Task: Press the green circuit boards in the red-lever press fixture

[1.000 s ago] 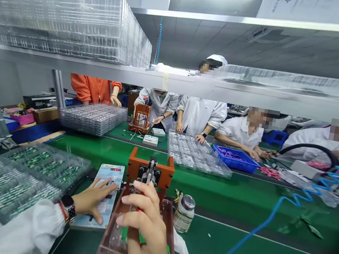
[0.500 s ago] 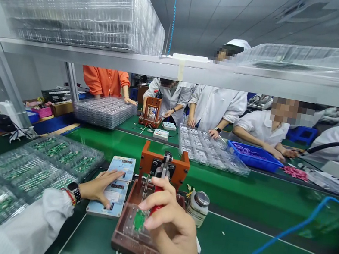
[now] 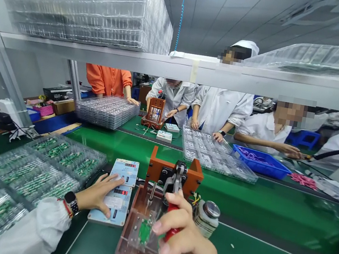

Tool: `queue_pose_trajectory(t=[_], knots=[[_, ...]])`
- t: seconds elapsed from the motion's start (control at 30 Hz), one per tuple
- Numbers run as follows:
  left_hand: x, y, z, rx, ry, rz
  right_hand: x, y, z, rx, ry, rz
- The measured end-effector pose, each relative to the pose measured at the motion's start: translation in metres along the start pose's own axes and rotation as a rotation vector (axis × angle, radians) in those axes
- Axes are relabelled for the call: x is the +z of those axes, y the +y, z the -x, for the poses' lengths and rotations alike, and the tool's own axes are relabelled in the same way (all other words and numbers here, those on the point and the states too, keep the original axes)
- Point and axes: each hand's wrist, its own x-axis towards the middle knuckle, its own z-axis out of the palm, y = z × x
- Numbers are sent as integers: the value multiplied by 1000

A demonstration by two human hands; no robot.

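My right hand point(image 3: 188, 246) is closed round the red lever handle point(image 3: 171, 228) of a brown test fixture point(image 3: 151, 229). A small green circuit board point(image 3: 144, 230) lies under the fixture's clear plate. My left hand point(image 3: 96, 195) lies flat with spread fingers on a light-blue meter box point(image 3: 112, 206), which shows red digits. A second light-blue meter point(image 3: 124, 170) lies just behind it. A watch sits on my left wrist below a white sleeve.
Clear trays of green boards point(image 3: 23, 175) fill the left. A small metal-lidded jar point(image 3: 208, 217) stands right of the fixture. Beyond the green conveyor belt point(image 3: 242, 197), several people in white coats and one in orange work at trays and a blue bin point(image 3: 255, 162). Stacked clear trays point(image 3: 89, 3) rest on the overhead shelf.
My right hand has stayed on the lever and now shows the red handle lower and further right. The view has shifted left and up; the left hand stays on the meter.
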Motion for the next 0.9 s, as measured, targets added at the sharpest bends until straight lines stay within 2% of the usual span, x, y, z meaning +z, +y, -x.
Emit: queue_pose_trajectory(t=[0.23, 0.37, 0.47, 0.57, 0.7, 0.8, 0.87, 0.9], knots=[[6, -7, 4, 2, 42, 95, 1, 2, 1, -9, 3, -2], [13, -15, 5, -30, 143, 155, 0, 2, 1, 16, -18, -11], [16, -12, 4, -68, 233, 181, -1, 3, 0, 10, -17, -61], [12, 2, 4, -84, 345, 173, -1, 4, 0, 32, -24, -108], [-3, 28, 10, -92, 503, 172, 1, 3, 1, 61, -18, -136], [-9, 52, 30, -156, 673, 210, 4, 2, 2, 52, 20, -139], [-5, 72, 52, -221, 789, 232, 6, 2, 2, 41, 38, -141], [1, 84, 65, -241, 804, 247, 7, 1, 2, 37, 44, -143]])
